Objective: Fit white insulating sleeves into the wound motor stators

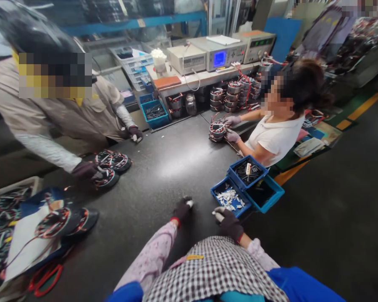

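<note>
The left hand (182,211), dark-gloved, curls low over the bare black counter (173,163), and the right hand (229,224) is half-bent just beside a blue tray (219,185); whether either grips anything I cannot tell. Small white pieces (229,198) lie in that tray, near the counter's right edge, next to a box of black pieces (255,178), while across from them a co-worker holds a wire-wound ring (218,131).

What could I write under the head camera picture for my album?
The camera wearer's gloved left hand at a dark table, gloved right hand beside a blue bin of white pieces.
</note>
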`<state>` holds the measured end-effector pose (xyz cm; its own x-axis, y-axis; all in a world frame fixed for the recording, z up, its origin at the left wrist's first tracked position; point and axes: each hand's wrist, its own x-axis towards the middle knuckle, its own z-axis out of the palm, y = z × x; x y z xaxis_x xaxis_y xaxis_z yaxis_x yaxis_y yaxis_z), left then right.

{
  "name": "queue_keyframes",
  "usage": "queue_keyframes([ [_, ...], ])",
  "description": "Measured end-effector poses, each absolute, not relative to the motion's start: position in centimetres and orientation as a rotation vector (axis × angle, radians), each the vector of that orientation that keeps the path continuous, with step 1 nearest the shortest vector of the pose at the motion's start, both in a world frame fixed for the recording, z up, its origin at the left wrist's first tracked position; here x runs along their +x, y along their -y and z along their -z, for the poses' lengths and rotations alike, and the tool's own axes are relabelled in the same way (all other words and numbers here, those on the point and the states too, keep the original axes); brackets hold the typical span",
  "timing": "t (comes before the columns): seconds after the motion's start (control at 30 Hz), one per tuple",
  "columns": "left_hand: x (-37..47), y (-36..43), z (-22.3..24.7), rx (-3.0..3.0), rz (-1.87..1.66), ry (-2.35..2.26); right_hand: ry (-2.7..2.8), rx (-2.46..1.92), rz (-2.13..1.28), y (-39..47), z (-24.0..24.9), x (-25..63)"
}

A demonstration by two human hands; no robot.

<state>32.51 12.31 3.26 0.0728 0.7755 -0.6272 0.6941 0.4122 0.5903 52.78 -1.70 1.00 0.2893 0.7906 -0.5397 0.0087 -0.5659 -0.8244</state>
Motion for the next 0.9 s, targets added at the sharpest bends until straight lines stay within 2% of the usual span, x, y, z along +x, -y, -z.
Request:
queue_keyframes([
  [0.2, 35.2, -25.0, -5.1, 1.238, -0.531, -1.63, 0.341, -1.9, -0.67, 1.7, -4.3, 64.6],
  [0.33, 34.7, -36.0, -8.1, 1.389, -0.901, -1.885, 0.221, -1.887, -0.577, 1.9, -3.3, 68.1],
  [0.4, 33.9, -39.9, -8.9, 1.447, -0.879, -1.921, 0.26, -1.916, -0.579, 2.1, -2.5, 67.5],
  [0.47, 32.7, -41.8, -8.7, 1.543, -0.642, -1.946, 0.293, -1.954, -0.585, 2.4, -1.9, 66.0],
  [0.6, 29.1, -40.1, -6.3, 1.565, -0.226, -2.034, 0.282, -1.949, -0.695, 2.2, -1.7, 63.1],
  [0.9, 21.8, -27.6, -4.4, 1.59, -0.065, -2.037, 0.429, -1.932, -0.882, -2.7, -2.1, 57.4],
])
